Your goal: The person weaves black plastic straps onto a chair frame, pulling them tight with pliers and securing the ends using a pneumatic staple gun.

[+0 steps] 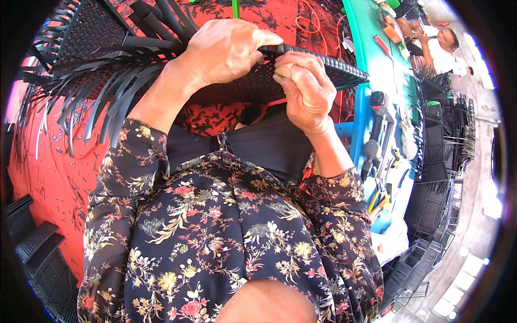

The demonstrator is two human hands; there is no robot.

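Note:
A black woven panel (344,69) crosses in front of my lap, its wrapped edge running toward the right. My left hand (223,51) is closed over the upper edge, thumb and fingers bent around it. Close by on the same edge, my right hand (308,91) is closed in a pinch; what its fingertips hold is hidden. Loose flat black strips (116,99) fan out to the left, passing beneath my left wrist. Another black woven section (89,32) stands at the far left.
Red floor covering (48,177) bears scattered black scraps. At right, a green-blue table (353,13) holds a dark tool (375,129), a red-handled tool (382,46) and a coil of pale rope (406,132). Woven black pieces (431,183) stand beyond. A person (439,51) sits at far right.

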